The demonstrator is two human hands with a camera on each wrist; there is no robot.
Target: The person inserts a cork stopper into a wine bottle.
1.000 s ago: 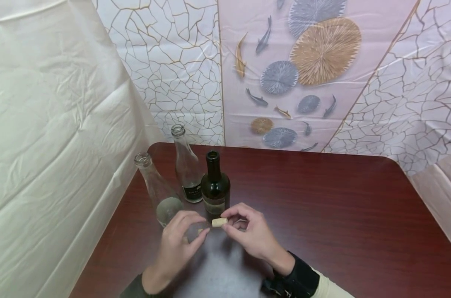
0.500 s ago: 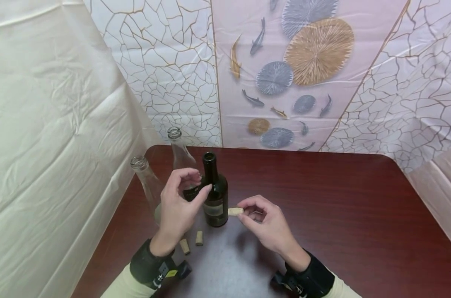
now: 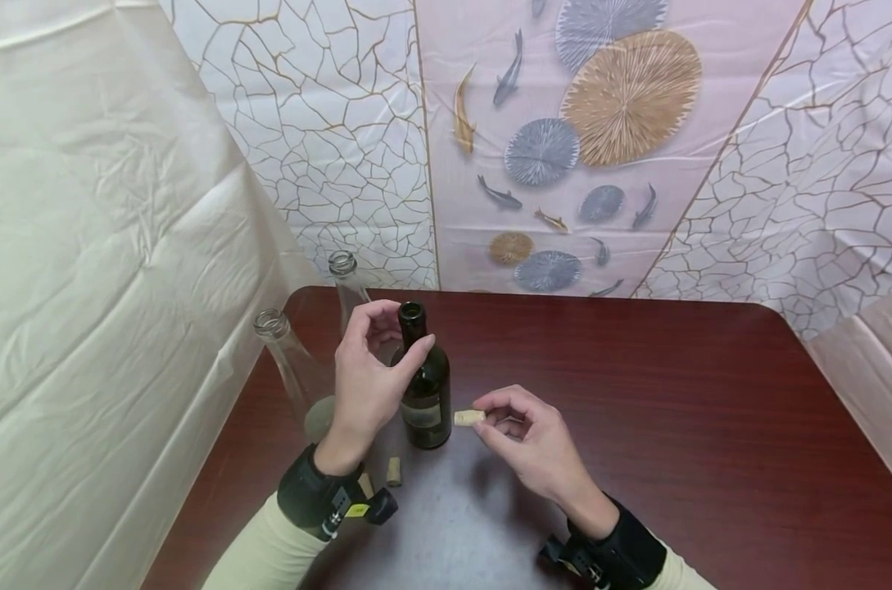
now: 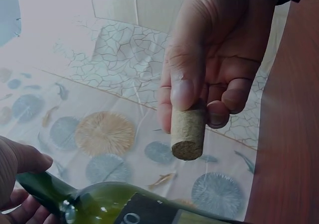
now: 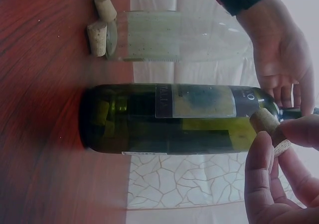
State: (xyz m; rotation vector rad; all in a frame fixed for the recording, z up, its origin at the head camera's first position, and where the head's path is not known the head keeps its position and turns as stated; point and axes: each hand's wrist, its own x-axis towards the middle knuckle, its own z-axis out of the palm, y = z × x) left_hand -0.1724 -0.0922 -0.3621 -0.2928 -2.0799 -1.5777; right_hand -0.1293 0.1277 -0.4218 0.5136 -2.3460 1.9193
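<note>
My left hand [image 3: 364, 385] has its thumb and fingers around the neck of a dark green wine bottle [image 3: 426, 411], which stands upright on the table. In the right wrist view the label of this bottle [image 5: 204, 102] shows. My right hand [image 3: 532, 447] pinches a pale cork [image 3: 468, 418] between thumb and fingers, just right of the bottle and apart from it. The cork's [image 4: 187, 134] flat end points outward in the left wrist view. Two more corks, one upright [image 3: 394, 472] and one partly hidden by the left wrist [image 3: 367, 485], are on the table.
Two clear glass bottles stand to the left: a nearer one [image 3: 319, 416] and a farther one [image 3: 346, 283], both partly behind my left hand. The brown table [image 3: 637, 393] extends to the right. Patterned cloth [image 3: 549, 152] hangs behind its far edge.
My left hand has risen from beside the cork to the green bottle's neck and taken hold of it. The right hand has moved slightly right with its cork.
</note>
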